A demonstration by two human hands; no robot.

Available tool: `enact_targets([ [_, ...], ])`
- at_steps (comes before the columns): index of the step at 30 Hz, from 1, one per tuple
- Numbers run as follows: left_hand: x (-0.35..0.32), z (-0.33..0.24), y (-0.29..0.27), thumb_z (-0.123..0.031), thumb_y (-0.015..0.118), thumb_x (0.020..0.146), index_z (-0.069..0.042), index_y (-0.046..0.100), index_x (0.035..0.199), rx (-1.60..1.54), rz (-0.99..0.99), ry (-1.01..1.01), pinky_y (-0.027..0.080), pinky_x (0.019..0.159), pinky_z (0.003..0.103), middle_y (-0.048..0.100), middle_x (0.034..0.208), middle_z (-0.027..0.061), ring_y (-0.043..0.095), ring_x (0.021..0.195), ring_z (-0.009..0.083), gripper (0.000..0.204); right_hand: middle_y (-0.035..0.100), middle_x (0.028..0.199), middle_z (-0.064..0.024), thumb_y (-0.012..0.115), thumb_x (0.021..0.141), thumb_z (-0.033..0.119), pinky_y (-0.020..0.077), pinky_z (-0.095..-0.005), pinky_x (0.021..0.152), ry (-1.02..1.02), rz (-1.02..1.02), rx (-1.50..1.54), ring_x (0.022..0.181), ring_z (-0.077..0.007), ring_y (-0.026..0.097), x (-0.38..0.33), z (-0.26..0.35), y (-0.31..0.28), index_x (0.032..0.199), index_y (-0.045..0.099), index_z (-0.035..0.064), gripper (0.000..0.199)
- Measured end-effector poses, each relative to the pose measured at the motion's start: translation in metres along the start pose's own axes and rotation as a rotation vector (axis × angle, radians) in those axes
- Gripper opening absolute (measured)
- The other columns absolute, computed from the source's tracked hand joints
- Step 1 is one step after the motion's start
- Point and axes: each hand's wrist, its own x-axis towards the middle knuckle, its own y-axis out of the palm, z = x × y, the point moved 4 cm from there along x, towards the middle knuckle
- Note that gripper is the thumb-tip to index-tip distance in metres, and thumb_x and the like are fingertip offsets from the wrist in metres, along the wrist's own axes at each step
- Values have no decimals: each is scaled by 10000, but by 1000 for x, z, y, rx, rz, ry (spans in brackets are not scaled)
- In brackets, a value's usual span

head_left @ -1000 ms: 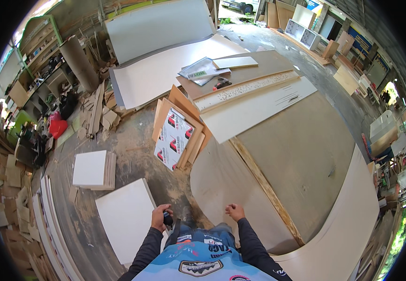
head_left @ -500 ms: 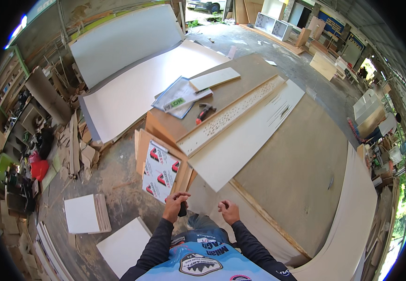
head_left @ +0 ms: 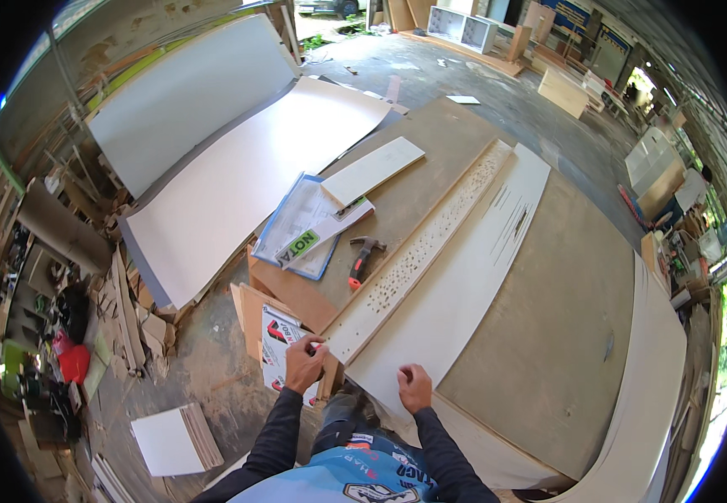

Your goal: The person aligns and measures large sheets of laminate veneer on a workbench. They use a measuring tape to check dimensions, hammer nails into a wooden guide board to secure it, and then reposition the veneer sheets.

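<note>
My left hand (head_left: 305, 365) is closed near the close end of a long narrow board (head_left: 418, 260) covered with small brown specks. Something small and partly red shows at its fingers, too small to name. My right hand (head_left: 414, 388) is curled shut above the near edge of a white panel (head_left: 455, 306) marked with dark lines; whatever it may hold is hidden. Beyond the left hand lies a claw hammer (head_left: 362, 261) with a red and black handle. A blue-edged folder (head_left: 292, 230) of papers and a short white board (head_left: 373, 172) lie farther off.
A large brown sheet (head_left: 556, 310) tops the work stack. Upright panel pieces (head_left: 275, 334), one printed in red and black, lean at its left near corner. White boards (head_left: 175, 440) sit stacked on the floor. Wood scraps (head_left: 133, 314) and a long white sheet (head_left: 254, 201) lie left.
My view has moved forward over the stack. My left hand has come up to the narrow board's near end, and my right hand is now over the white panel's edge.
</note>
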Motion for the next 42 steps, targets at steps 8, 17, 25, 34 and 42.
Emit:
enact_targets([
  [8,129,-57,92,-388,745,774,-54,628,939,494,265,275,497,735,454,665,804,161,652,822,341,391,592,868,-112,738,782,156,495,-358,729,369,-458,-325,807,-231,591,-65,-33,-51,1007,566,26,312],
  [17,164,-52,113,-287,645,824,-79,633,949,589,475,279,492,749,475,676,866,152,643,862,344,243,571,649,-77,706,805,203,432,-357,579,791,-604,168,601,-157,518,-69,-76,-1,760,581,-43,280],
  [25,170,-47,108,-224,625,805,-100,678,936,565,409,290,497,743,465,688,847,133,640,845,344,187,572,628,-97,688,812,252,411,-365,580,882,-768,275,614,-163,491,-51,-56,3,681,573,-67,364],
  [34,171,-49,108,-212,666,802,-101,674,932,536,416,259,499,732,464,699,861,121,645,841,343,171,610,670,-41,674,796,183,450,-310,609,942,-879,251,646,-143,555,-39,-14,-13,668,618,-33,257],
  [42,168,-51,109,-226,660,811,-114,669,957,560,404,268,495,729,470,684,862,122,642,840,346,185,612,665,-50,671,790,144,467,-298,605,841,-1047,496,599,-148,557,-42,-41,-19,631,584,14,223],
])
